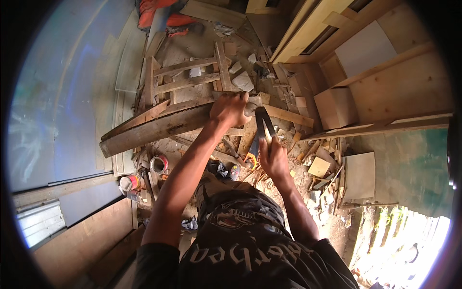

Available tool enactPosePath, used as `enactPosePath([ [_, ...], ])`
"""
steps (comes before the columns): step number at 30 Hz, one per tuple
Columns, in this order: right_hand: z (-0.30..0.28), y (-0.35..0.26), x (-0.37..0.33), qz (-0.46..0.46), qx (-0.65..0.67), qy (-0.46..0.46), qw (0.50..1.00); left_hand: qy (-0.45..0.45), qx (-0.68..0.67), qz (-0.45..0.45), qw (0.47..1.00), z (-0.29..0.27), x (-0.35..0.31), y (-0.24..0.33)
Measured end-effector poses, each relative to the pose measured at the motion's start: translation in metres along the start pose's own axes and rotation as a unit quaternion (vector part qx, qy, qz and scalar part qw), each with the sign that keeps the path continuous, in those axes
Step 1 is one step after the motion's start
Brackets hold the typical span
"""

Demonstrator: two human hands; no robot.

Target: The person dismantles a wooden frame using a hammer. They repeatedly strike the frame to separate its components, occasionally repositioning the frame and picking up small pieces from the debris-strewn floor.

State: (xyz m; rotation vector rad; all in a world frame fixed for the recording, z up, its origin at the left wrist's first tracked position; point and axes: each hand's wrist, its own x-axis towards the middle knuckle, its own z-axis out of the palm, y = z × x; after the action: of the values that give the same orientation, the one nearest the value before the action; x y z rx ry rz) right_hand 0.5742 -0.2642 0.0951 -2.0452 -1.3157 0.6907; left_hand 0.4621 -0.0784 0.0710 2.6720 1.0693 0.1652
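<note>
My left hand (pixel 231 111) is closed on the right end of a long, weathered wooden beam (pixel 159 129), which slants down to the left. My right hand (pixel 274 160) is wrapped around a dark hand tool (pixel 263 121) with two narrow arms and something pale between them. The tool's upper end sits right beside the beam's end and my left fingers; whether they touch, I cannot tell. Behind the beam, a rough frame of wooden slats (pixel 187 67) rests on the ground.
Wood scraps (pixel 320 166) and stones (pixel 243 81) litter the dirt floor. Two open cans (pixel 159 164) (pixel 129 183) stand at the left. Blue-grey panels (pixel 62 96) line the left side; a wooden cabinet-like structure (pixel 394 84) stands at the right. Red cloth (pixel 180 20) shows at the far end.
</note>
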Motion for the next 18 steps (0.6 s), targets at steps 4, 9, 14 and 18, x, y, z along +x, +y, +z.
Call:
enactPosePath([
  [4,-0.013,-0.02,-0.02,0.055,0.042,-0.01,0.998,0.144,0.013,0.049,0.988,0.012,-0.003,-0.01],
  [9,-0.01,-0.008,-0.007,-0.319,-0.022,0.157,0.934,0.079,-0.006,0.021,0.997,0.007,-0.003,-0.002],
  [14,0.0,0.022,0.003,0.007,0.013,-0.002,1.0,0.052,0.002,-0.001,0.999,0.004,0.002,-0.004],
  [18,-0.016,0.019,-0.009,-0.025,0.044,0.049,0.998,0.087,-0.007,0.047,0.995,0.001,0.003,-0.007],
])
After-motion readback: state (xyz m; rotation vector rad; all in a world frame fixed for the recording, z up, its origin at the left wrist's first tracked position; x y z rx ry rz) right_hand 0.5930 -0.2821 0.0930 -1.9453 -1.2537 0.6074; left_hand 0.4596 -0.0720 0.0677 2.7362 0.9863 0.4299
